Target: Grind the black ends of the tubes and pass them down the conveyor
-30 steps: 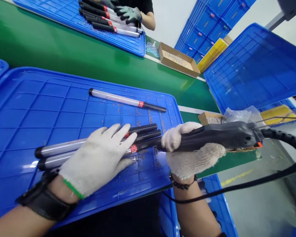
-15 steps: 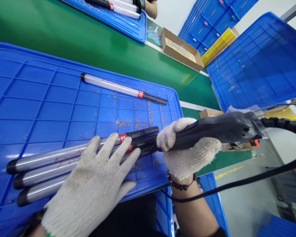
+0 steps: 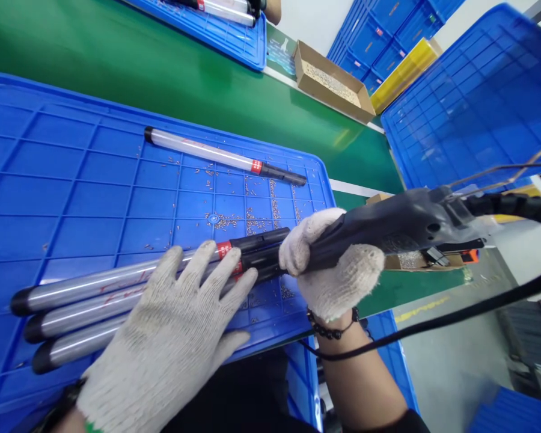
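Three clear tubes (image 3: 94,285) with black end caps, red labels and black end sections lie side by side on the blue lid (image 3: 103,210). My left hand (image 3: 171,337), in a white knit glove, rests flat across them with its fingers spread. My right hand (image 3: 329,270), gloved too, is wrapped round a black corded electric screwdriver (image 3: 383,225). Its front end points toward the tubes' black ends, and the glove hides its tip. Whether the tip touches a tube cannot be made out. A fourth tube (image 3: 202,151) lies apart, farther up the lid.
Small screws (image 3: 228,221) are scattered over the lid. Beyond the green table (image 3: 175,96) edge line stands a cardboard box (image 3: 333,87) of small parts. Another blue lid (image 3: 247,45) holds tubes near a co-worker's arm (image 3: 274,11). A black cable (image 3: 433,325) hangs at right.
My right hand and the screwdriver have shifted slightly left, and the tool's rear end has risen a little. My left hand stays on the tubes. The view has moved slightly.
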`<state>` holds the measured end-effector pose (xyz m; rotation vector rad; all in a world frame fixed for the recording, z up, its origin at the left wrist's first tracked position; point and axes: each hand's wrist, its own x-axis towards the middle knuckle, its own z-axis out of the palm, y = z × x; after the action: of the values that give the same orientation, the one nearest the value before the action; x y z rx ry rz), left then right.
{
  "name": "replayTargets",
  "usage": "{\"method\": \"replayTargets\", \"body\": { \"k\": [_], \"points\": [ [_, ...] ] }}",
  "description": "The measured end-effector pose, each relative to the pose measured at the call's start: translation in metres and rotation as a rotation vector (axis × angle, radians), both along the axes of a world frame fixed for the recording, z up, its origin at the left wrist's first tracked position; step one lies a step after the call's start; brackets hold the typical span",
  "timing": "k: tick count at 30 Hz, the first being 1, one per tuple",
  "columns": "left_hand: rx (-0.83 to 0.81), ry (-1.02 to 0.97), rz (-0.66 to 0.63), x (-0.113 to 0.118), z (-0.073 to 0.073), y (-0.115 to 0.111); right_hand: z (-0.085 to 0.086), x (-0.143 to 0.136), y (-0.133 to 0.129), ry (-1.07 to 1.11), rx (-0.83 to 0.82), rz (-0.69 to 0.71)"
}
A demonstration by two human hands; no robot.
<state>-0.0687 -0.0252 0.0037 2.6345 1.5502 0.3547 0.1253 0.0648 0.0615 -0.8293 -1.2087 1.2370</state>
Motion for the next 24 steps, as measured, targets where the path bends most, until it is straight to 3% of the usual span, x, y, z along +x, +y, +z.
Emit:
{"method": "replayTargets", "body": {
  "k": [4, 10, 17, 24],
  "points": [
    [0.029, 0.032, 0.011, 0.001, -0.003, 0.0, -0.003, 0.0, 0.0, 0.129, 0.054, 0.128],
    [0.072, -0.007, 0.046, 0.004, -0.002, -0.001, -0.005, -0.002, -0.001, 0.146, 0.05, 0.084],
    [0.177, 0.0, 0.088, -0.02, -0.005, 0.009, 0.006, 0.004, -0.01, 0.17, 0.08, 0.046],
    [0.22, -0.002, 0.123, -0.038, -0.014, 0.027, 0.01, 0.044, 0.013, 0.153, 0.14, -0.081]
  ]
}}
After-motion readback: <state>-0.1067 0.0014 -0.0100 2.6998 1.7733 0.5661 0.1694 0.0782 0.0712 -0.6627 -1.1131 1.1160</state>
